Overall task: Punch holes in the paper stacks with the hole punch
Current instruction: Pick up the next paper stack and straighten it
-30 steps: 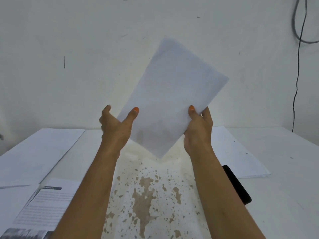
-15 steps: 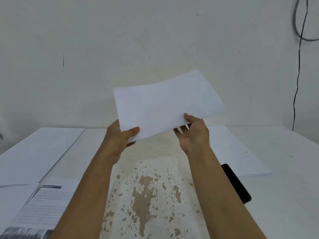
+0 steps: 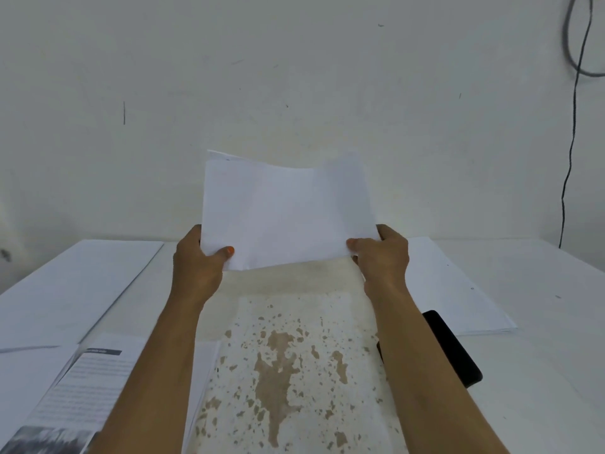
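Head view: both hands are holding a thin stack of white paper (image 3: 284,211) up in the air above the table (image 3: 540,388), in front of the wall. Left hand (image 3: 196,267) is pinching the lower left corner, thumb on the near face. Right hand (image 3: 383,253) is gripping the lower right corner likewise. Top left corner is showing slightly fanned sheet edges. Below, a worn, brown-blotched patch (image 3: 288,365) is showing on the tabletop. Another paper stack (image 3: 458,299) is lying at right, a black object (image 3: 451,348) beside it, partly hidden by the right forearm. Printed pages (image 3: 82,381) are lying at left.
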